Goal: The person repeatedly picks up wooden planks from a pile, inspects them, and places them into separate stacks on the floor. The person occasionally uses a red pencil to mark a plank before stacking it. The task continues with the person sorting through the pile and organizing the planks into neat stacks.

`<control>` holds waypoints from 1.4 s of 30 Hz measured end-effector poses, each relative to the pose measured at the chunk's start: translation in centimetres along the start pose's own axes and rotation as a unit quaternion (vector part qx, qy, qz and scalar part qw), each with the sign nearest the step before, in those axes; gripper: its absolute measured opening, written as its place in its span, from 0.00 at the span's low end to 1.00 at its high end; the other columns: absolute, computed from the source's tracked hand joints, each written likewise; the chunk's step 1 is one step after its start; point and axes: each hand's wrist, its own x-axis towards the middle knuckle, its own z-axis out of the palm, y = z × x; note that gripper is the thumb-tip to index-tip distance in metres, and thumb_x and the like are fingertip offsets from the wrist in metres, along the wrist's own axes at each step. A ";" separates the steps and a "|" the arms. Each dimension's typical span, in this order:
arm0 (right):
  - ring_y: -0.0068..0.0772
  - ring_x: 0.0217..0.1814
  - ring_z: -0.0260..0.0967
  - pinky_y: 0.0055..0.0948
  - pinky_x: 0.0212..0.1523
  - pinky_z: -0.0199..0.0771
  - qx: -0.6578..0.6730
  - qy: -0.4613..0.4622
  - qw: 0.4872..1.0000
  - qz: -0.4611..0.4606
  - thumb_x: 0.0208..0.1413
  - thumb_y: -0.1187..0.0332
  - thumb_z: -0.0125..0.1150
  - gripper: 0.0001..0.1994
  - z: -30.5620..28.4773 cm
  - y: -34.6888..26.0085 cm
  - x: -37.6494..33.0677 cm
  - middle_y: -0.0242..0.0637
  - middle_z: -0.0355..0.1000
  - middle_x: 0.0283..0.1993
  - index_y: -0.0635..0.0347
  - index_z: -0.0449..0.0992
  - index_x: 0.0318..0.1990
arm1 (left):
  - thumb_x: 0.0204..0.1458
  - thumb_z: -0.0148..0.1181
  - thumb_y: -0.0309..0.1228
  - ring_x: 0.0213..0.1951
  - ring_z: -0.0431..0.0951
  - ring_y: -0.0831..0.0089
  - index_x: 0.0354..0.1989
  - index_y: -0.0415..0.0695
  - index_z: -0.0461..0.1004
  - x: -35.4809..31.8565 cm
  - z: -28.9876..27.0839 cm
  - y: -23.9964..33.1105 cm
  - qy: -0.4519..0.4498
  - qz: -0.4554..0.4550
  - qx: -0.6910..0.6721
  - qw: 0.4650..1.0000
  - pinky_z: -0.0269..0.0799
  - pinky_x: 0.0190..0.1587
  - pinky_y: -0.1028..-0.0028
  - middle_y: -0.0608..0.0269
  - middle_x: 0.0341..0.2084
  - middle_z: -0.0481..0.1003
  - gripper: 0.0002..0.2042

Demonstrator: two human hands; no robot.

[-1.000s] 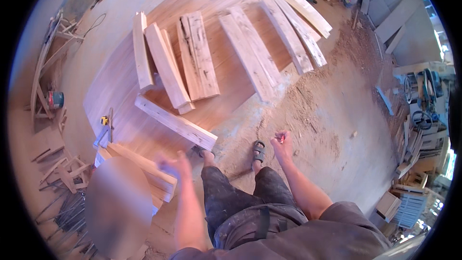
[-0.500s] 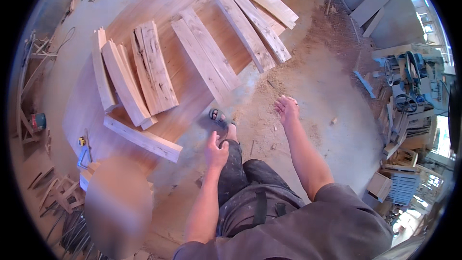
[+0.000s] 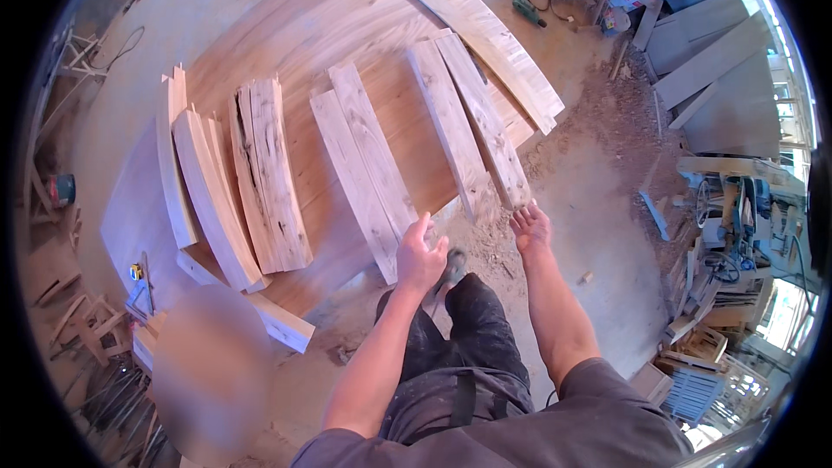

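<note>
Standing at the wooden panel's [image 3: 286, 43] near edge, you seem at the taking-hold step, empty right hand [image 3: 531, 230] outstretched at the end of the overhanging outer plank [image 3: 482, 117], left hand [image 3: 422, 258] half-curled, a grasp calling for closed fingers, though contact is unclear and the panel's far edge cut off.

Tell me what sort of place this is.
Probably a woodworking shop: planks lie across a wide wooden panel, sawdust litters the floor, and a green power tool lies nearby.
</note>
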 end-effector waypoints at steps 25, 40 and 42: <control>0.49 0.51 0.75 0.48 0.49 0.81 0.057 -0.116 0.954 0.271 0.72 0.49 0.50 0.22 3.1 -12.7 2.4 0.46 0.75 0.56 0.55 0.70 0.61 | 0.34 0.68 0.19 0.51 0.79 0.65 0.72 0.39 0.62 8.3 10.1 3.7 0.066 -0.206 -0.356 0.909 0.77 0.54 0.68 0.59 0.54 0.76 0.46; 0.39 0.53 0.77 0.38 0.53 0.80 0.004 -0.177 0.977 0.121 0.65 0.65 0.64 0.17 3.9 -7.5 1.1 0.41 0.77 0.52 0.61 0.71 0.57 | 0.42 0.69 0.25 0.48 0.82 0.64 0.61 0.36 0.74 8.2 8.6 0.4 0.067 -0.271 -0.557 0.782 0.78 0.56 0.66 0.59 0.49 0.81 0.31; 0.36 0.54 0.76 0.39 0.56 0.78 -0.065 -0.197 0.977 0.049 0.66 0.66 0.63 0.18 4.0 -6.3 2.3 0.40 0.76 0.54 0.63 0.70 0.59 | 0.43 0.68 0.25 0.48 0.82 0.64 0.60 0.36 0.75 8.0 8.2 -0.2 0.066 -0.273 -0.569 0.773 0.77 0.56 0.66 0.59 0.49 0.81 0.30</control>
